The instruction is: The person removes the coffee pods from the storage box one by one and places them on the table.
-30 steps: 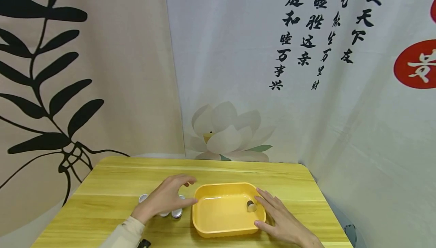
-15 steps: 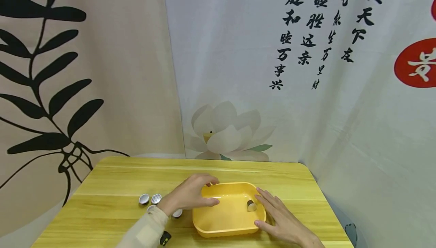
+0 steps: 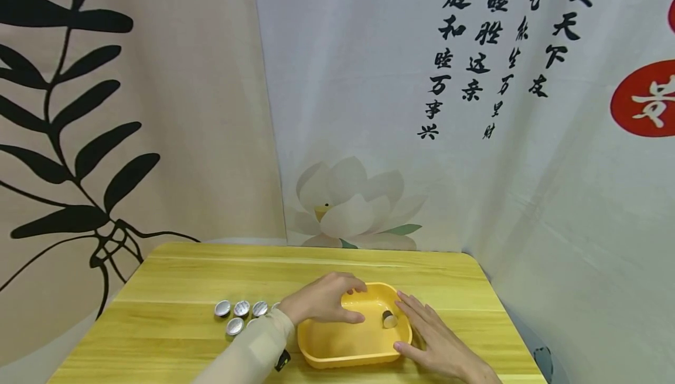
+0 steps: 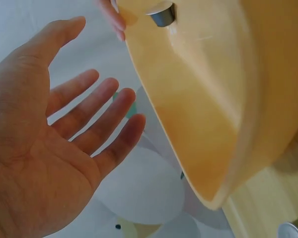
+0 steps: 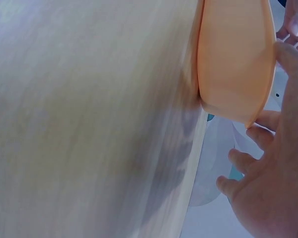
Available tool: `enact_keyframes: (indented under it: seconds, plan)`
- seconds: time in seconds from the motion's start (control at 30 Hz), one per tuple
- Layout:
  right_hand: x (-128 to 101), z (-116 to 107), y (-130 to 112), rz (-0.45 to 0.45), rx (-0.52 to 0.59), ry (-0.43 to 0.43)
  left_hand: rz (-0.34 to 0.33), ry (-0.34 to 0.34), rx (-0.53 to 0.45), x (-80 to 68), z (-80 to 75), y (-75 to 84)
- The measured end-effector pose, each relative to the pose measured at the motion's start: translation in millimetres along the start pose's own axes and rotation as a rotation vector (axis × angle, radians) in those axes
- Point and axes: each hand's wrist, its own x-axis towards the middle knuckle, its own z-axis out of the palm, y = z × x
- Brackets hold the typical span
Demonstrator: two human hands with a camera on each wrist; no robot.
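A yellow plastic tray (image 3: 340, 343) stands on the table. On its floor near the right side lies a tipped-over capsule (image 3: 389, 319), like a coffee pod, with a dark side and a pale lid (image 4: 161, 7). My left hand (image 3: 326, 302) hovers over the left part of the tray, thumb and fingers spread apart, its palm bare in the left wrist view. Straight fingers of my right hand (image 3: 440, 343) rest on the right rim, and the thumb touches the near right corner. Left of the tray sit several silver-topped capsules (image 3: 234, 326), partly hidden behind my left forearm.
The light wood table (image 3: 158, 313) ends at a rear edge in front of a printed curtain (image 3: 364, 108). A small black object (image 3: 283, 360) shows beside my left sleeve (image 3: 253, 349). In the left wrist view a capsule (image 4: 290, 231) shows beside the tray.
My left hand has moved right, from beside the capsules to over the tray, still spread. More capsules on the table have come into sight. My right hand has stayed on the rim.
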Motion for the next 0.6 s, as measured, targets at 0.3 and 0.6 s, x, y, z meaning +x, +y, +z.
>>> enact_keyframes:
  seconds: [0.3, 0.6]
  plan:
    - [0.3, 0.2, 1.3, -0.004, 0.016, -0.015, -0.026, -0.080, 0.028, 22.5, 9.5, 1.8]
    - [-0.2, 0.7, 1.5, 0.001, 0.050, -0.027, -0.038, -0.144, -0.008, 41.7, 24.4, -0.4]
